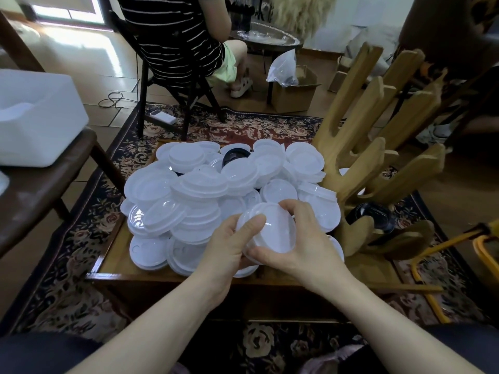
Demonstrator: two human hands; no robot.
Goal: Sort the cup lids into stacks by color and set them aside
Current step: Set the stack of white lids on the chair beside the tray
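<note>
Lids, white plastic, heaped on wooden tray [113, 255]; one lid [270, 228], possibly a short nested stack, gripped by left hand [232, 247] and right hand [299, 238] above the heap. Light, thin, flexible, slick; best held at the rim.

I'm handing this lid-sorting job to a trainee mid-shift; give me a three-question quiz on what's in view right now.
1. True or false: both hands hold the same white lid stack.
2. What colour is the lid showing at the far side of the pile? A) black B) red C) green
3. What stands at the right of the tray?

Key:
1. True: left hand and right hand both grip it.
2. A
3. A wooden rack.
</note>
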